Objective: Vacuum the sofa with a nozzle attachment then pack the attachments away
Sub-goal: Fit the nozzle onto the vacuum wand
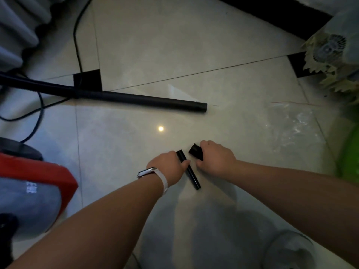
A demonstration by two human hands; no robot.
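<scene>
My left hand (pixel 168 164), with a watch on the wrist, grips a long black crevice nozzle (pixel 191 176) low over the tiled floor. Its far end sticks out past my fingers. Just to the right, my right hand (pixel 215 159) is closed on a short, wide black nozzle attachment (pixel 195 151). The two attachments are side by side, a small gap between them. The black vacuum tube (pixel 147 100) lies on the floor farther away, its open end pointing right. A clear plastic bag (pixel 295 129) lies flat on the tiles to the right.
The red and grey vacuum body (pixel 37 191) stands at the left, with a black power cable (pixel 77 45) running across the tiles behind it. A green object (pixel 349 152) and a fan (pixel 328 49) are at the right edge. Grey fabric (pixel 17 26) hangs at top left.
</scene>
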